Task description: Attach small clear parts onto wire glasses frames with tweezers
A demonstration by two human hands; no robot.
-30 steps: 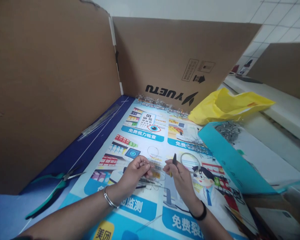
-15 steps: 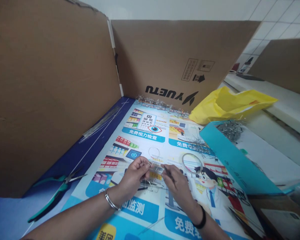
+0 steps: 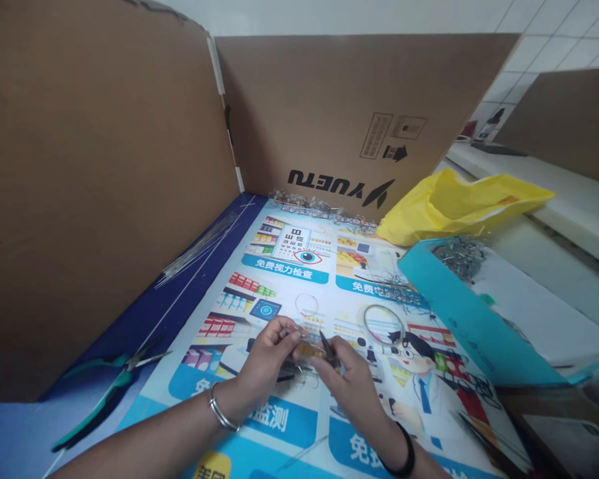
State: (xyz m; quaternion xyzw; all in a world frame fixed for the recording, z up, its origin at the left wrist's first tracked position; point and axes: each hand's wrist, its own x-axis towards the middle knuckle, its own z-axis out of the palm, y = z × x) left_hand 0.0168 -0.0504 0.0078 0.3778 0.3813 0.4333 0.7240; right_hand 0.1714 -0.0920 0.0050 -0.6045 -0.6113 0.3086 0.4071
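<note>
My left hand (image 3: 268,359), with a silver bangle on the wrist, pinches a thin bent wire piece (image 3: 307,347) just above the printed poster (image 3: 289,266). Beside it my right hand (image 3: 352,384), wearing a black wristband, grips a small dark plier-like tool (image 3: 326,344) whose tip meets the wire held by the left fingers. Both hands are closed and almost touch. A loose wire ring (image 3: 307,305) lies on the poster just beyond them. What the wire piece is exactly I cannot make out.
Cardboard walls (image 3: 104,166) enclose the left and back. Green-handled pliers (image 3: 104,392) and a bundle of straight wires (image 3: 199,246) lie at the left. A yellow plastic bag (image 3: 459,203), a teal tray (image 3: 454,313) with metal bits and scattered wire pieces (image 3: 394,289) sit at the right.
My right hand has moved left and turned the tool tip down onto the wire held by my left hand. The left hand has stayed almost in place.
</note>
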